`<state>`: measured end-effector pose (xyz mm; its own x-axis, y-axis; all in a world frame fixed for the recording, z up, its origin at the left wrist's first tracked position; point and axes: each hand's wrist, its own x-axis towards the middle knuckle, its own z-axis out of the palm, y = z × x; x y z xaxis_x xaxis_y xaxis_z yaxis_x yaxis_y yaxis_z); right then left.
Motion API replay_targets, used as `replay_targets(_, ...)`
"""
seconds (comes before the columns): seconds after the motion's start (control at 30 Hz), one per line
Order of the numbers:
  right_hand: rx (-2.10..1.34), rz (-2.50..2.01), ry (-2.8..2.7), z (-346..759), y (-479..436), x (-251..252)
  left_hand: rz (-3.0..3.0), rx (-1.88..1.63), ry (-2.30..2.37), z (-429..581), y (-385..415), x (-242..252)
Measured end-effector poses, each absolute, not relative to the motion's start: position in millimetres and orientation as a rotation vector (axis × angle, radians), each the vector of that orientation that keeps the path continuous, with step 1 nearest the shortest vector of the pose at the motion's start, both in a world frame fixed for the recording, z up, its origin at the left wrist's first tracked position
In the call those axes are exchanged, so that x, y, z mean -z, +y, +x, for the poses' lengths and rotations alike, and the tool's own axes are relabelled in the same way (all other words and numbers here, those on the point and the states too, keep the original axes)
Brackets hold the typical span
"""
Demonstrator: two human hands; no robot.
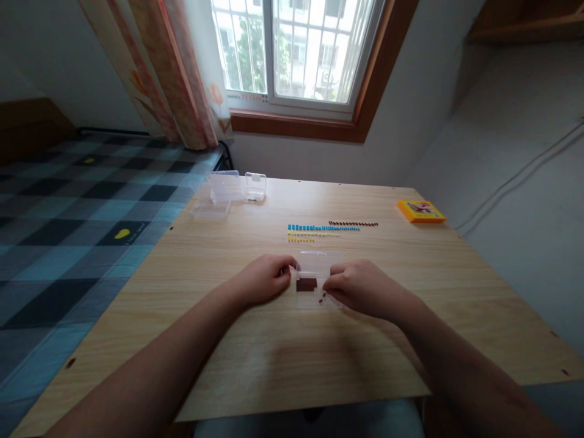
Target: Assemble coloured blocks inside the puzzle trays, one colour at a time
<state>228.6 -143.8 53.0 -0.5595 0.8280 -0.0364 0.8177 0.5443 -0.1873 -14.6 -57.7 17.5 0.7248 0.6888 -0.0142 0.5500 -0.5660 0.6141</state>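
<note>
A small clear plastic box (314, 304) lies on the table with its clear lid (314, 261) folded open on the far side. Inside it, a block of dark brown pieces (306, 285) is packed at the left, and a few loose brown pieces (322, 298) lie to the right. My left hand (269, 277) rests at the box's left side, fingers curled in and the index finger against its edge. Over the right part of the box, my right hand (360, 286) has thumb and fingertips pinched together; whatever is between them is hidden.
Beyond the box run rows of tiny blue pieces (319, 228), pale and yellow pieces (301, 240), and brown pieces (353, 223). More clear containers (219, 198) stand at the back left. A yellow-orange box (420, 211) sits at the back right. A bed (91, 201) adjoins the left.
</note>
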Motion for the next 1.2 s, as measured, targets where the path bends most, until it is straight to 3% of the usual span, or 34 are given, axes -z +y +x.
replay_targets(1.2, -0.41, -1.334, -2.737, 224, -144, -51, 2.288, -0.249, 0.933, -15, -64, -25)
